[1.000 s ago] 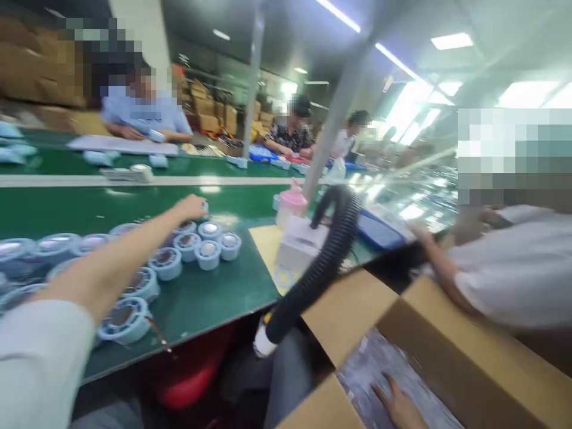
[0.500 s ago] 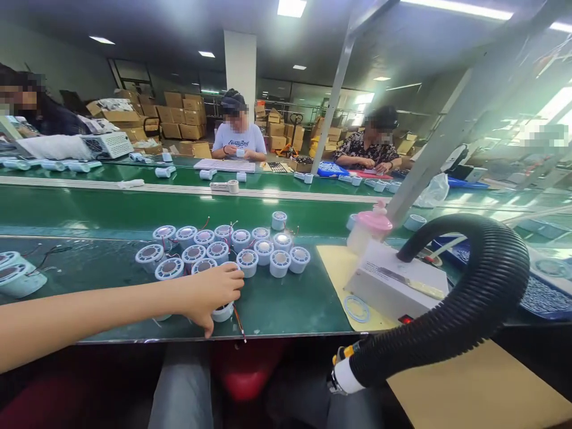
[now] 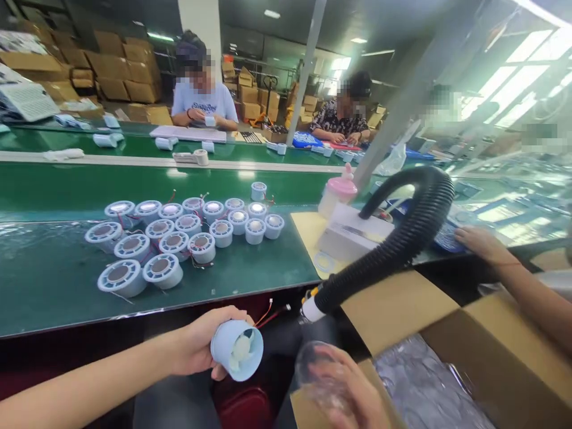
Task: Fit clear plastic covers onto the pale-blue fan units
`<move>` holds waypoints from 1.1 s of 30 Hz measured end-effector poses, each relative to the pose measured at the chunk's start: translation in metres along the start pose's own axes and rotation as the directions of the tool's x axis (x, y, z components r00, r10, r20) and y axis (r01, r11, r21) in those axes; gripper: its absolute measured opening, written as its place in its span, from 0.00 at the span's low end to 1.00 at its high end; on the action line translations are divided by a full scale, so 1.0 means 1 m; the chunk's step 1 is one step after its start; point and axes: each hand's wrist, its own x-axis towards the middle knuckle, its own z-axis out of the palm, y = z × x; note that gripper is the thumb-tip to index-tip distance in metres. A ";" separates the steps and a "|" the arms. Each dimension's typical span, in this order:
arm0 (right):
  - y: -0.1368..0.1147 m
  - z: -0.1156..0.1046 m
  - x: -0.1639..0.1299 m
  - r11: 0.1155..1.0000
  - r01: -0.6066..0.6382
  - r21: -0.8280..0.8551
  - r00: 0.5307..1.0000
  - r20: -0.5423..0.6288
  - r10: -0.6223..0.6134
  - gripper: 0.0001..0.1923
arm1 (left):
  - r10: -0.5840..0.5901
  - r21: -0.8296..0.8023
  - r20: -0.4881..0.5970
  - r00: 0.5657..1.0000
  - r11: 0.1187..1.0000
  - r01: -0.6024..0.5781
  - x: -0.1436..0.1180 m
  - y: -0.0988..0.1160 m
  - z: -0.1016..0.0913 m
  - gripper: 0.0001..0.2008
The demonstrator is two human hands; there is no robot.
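My left hand [image 3: 196, 339] is wrapped round a light-blue cylindrical fan housing [image 3: 238, 351] below the table's front edge. Its open end faces me, showing a pale fan blade [image 3: 242, 353] inside, and thin red and dark wires with white plugs [image 3: 270, 302] stick out behind. To its right, my right hand [image 3: 357, 387], smeared by motion, holds a clear plastic domed cover [image 3: 318, 366]. Between housing and cover there is a gap. Beneath and right of that hand, an opened cardboard box [image 3: 487, 342] contains many similar clear covers [image 3: 424, 381].
Several fan housings [image 3: 120, 277] stand grouped on the green table [image 3: 58, 286]. A black flexible hose [image 3: 402, 232] arches over the box from a white device [image 3: 353, 229] beside a pink-lidded bottle [image 3: 342, 187]. A co-worker's hand [image 3: 478, 243] reaches in from the right; people sit across the conveyor [image 3: 89, 185].
My left hand has lifted a fan housing off the table and brought it over the edge, turned open end toward me. My right hand has come into view with a clear cover. The view has swung right.
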 end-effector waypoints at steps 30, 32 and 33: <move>-0.038 0.034 0.043 0.933 -0.289 0.213 0.956 0.024 0.291 0.11 | 0.438 0.249 0.102 0.893 0.858 -0.449 0.007 -0.045 0.019 0.31; -0.035 0.032 0.038 0.983 -0.176 0.045 0.983 0.057 0.173 0.24 | 0.402 0.120 0.111 0.909 0.902 -0.414 0.006 -0.047 0.021 0.30; -0.034 0.031 0.036 0.991 -0.133 -0.018 0.989 0.064 0.134 0.27 | 0.390 0.088 0.118 0.913 0.912 -0.401 0.005 -0.048 0.022 0.30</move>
